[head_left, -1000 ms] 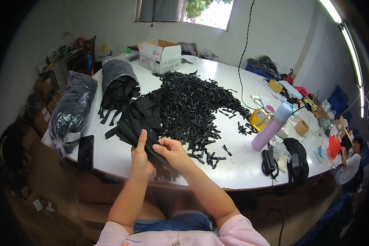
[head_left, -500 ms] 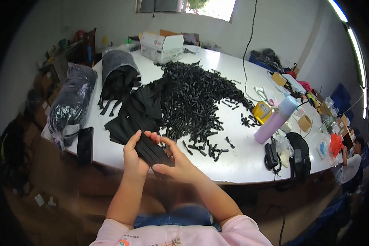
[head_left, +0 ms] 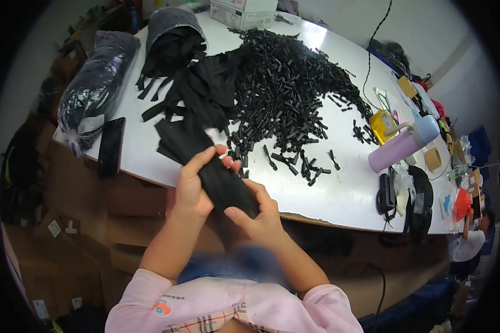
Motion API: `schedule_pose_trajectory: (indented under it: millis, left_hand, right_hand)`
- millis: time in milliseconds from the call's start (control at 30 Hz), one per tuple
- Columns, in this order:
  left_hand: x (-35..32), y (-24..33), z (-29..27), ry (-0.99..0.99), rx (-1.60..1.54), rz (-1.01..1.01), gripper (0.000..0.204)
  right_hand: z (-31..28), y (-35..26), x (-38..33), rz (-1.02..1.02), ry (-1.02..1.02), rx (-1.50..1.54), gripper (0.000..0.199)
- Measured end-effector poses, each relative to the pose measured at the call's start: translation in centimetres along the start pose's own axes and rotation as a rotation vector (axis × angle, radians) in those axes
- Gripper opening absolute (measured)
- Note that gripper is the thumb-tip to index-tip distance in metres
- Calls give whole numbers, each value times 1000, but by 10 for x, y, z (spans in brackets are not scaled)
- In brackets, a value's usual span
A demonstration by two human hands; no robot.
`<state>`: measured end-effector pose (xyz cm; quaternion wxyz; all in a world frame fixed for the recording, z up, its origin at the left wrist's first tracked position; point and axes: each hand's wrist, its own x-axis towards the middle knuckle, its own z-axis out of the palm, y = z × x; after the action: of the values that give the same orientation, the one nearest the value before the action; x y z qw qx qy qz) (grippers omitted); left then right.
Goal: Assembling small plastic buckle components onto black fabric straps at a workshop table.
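My left hand point(head_left: 197, 180) and my right hand point(head_left: 259, 213) together grip a bundle of black fabric strips point(head_left: 228, 186) held over the near edge of the white table point(head_left: 339, 194). Just beyond my hands lies a loose heap of more black strips point(head_left: 197, 100). A large pile of small black plastic pieces point(head_left: 289, 83) covers the middle of the table. Pink sleeves cover my upper arms.
A black phone point(head_left: 110, 146) lies at the left table edge beside a bagged dark bundle point(head_left: 94, 89). An open bag of strips point(head_left: 172, 36) and a cardboard box point(head_left: 244, 12) stand at the back. A lilac bottle point(head_left: 403, 145), a yellow object and black gear sit right. Cartons sit below the table.
My hands have drawn the strip bundle back off the table toward my body, and the camera has dipped and moved closer to the table.
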<state>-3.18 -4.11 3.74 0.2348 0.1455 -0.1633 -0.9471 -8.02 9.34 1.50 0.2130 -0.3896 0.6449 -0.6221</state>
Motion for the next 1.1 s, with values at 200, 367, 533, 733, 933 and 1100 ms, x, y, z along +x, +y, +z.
schedule_pose_trajectory:
  millis: [200, 367, 533, 733, 933, 1100]
  left_hand:
    - [-19, 26, -26, -37, 76, 169, 23]
    - [-38, -11, -32, -35, 489, -107, 22]
    - [-38, -35, -53, -58, 551, -229, 21]
    - [-38, -33, -61, -194, 692, -294, 23]
    - [-45, -35, -61, -244, 800, -423, 34]
    - [-38, -37, -75, -287, 572, -439, 40]
  right_hand:
    - [-43, 10, 0, -331, 215, -812, 57]
    - [-93, 34, -4, 36, 255, -1174, 70]
    - [-55, 34, 12, -87, 79, -1177, 66]
    - [-34, 19, -3, -97, 103, -82, 48]
    - [-29, 19, 0, 123, 106, 335, 22]
    - [-36, 15, -4, -272, 206, -16, 13]
